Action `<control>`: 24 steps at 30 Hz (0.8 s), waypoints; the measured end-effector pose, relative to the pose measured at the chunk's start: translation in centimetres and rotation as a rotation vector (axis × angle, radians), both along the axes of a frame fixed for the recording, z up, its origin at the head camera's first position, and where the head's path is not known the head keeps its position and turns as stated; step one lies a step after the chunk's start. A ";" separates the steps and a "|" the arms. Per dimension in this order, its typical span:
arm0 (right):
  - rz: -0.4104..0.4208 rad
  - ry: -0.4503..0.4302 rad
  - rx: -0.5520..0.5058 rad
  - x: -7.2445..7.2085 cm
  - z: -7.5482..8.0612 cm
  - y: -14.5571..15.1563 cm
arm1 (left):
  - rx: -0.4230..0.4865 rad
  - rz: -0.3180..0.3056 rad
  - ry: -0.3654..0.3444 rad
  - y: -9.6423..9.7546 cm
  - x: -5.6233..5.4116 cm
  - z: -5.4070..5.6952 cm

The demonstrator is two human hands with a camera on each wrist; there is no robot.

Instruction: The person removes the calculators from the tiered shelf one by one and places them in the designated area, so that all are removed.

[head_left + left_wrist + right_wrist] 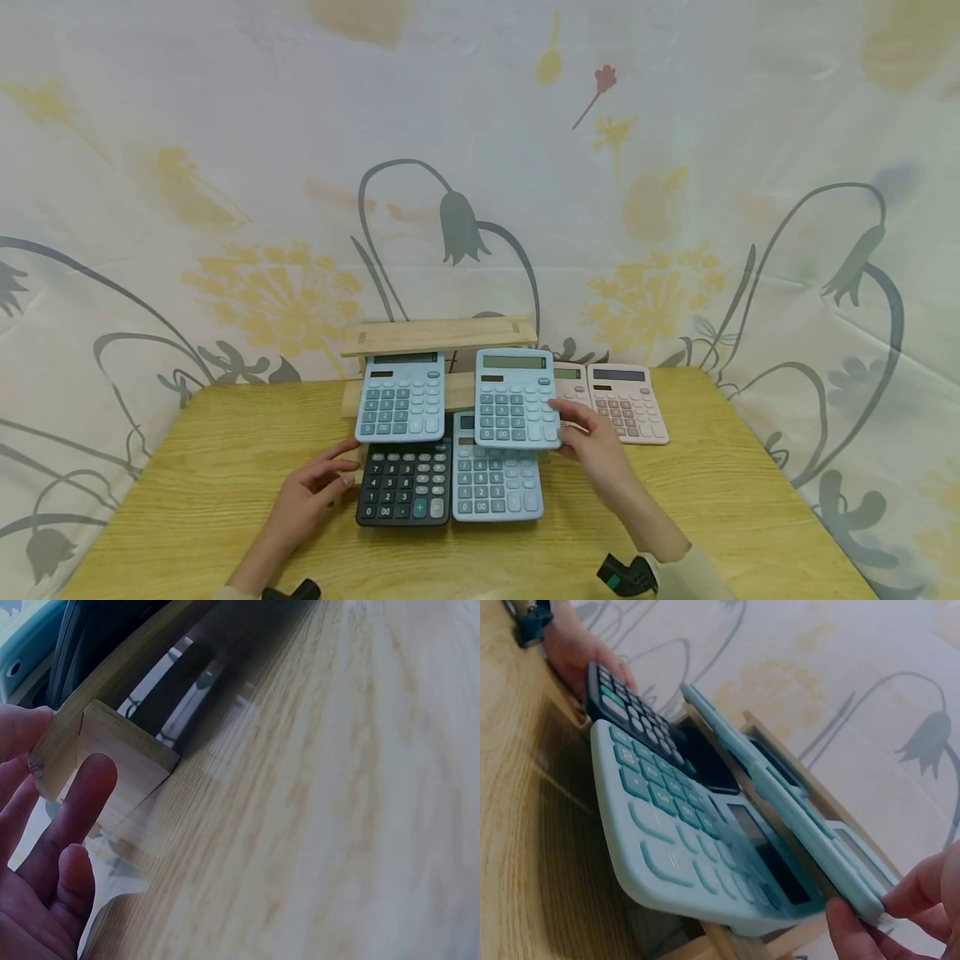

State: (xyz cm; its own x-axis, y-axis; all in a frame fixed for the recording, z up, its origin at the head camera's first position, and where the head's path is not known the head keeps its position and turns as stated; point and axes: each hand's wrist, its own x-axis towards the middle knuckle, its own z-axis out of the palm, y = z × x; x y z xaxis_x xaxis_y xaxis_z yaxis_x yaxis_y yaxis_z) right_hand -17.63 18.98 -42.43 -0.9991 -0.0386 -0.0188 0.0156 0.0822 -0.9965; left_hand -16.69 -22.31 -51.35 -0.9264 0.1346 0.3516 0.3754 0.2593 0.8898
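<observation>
A light blue calculator leans at the upper right of a two-tier wooden rack; my right hand pinches its right edge between thumb and fingers. Beside it on the upper tier is another light blue calculator. Lower down, a black calculator and a third light blue calculator sit side by side, their tops partly hidden. My left hand is just left of the black calculator. In the left wrist view, its fingers are loosely extended and touch the rack's wooden end.
Two pink calculators stand right of the rack; the outer one shows fully, while the inner one is partly covered by the blue calculator and my right hand. Behind the wooden table hangs a flower-patterned cloth.
</observation>
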 end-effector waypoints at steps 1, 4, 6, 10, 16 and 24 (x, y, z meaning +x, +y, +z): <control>0.003 0.000 -0.001 0.0 0.0 0.2 | -0.001 0.001 -0.002 0.0 0.0 0.0; 0.004 -0.008 -0.008 0.0 -0.2 0.9 | 0.003 0.002 -0.007 0.0 0.0 0.0; 0.002 -0.006 -0.005 -0.1 -0.3 1.3 | 0.004 0.004 -0.008 0.0 0.0 -0.1; -0.009 0.005 0.007 0.0 -0.3 2.2 | 0.003 0.006 -0.007 -0.1 -0.1 -0.1; -0.049 0.016 -0.015 0.1 -0.3 3.1 | 0.001 0.004 -0.006 -0.1 -0.1 -0.1; -0.094 0.003 -0.017 0.2 -0.4 4.0 | 0.003 0.011 -0.027 0.0 -0.1 0.0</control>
State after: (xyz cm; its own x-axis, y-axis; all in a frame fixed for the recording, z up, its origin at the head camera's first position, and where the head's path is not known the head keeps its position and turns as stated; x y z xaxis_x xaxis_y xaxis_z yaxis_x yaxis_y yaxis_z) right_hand -17.41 22.94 -42.86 -0.9984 0.0548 -0.0165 0.0199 0.0638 -0.9978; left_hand -16.74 -22.32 -51.36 -0.9369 0.1234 0.3272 0.3487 0.2603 0.9003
